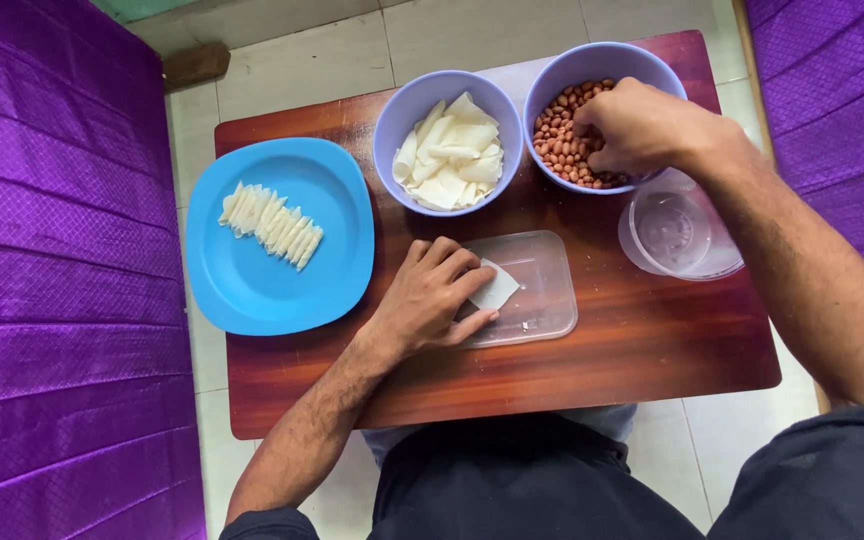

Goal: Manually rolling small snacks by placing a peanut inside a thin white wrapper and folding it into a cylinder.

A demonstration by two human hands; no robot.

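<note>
Wooden table (652, 340) — bowls (392, 120), plate (252, 290), lids (552, 300)

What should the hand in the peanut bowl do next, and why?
Probably lift out a peanut and carry it to the white wrapper. The right hand is down among the peanuts in their purple bowl, while the left hand pins that wrapper flat on the clear lid, still unfilled.

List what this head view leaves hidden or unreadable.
- Right hand fingertips: buried in the peanuts; whether any are pinched cannot be told.
- White wrapper: partly covered by the left hand.
- Clear round container: its near side is behind the right forearm.
- Table near edge: hidden by the person's body.
</note>
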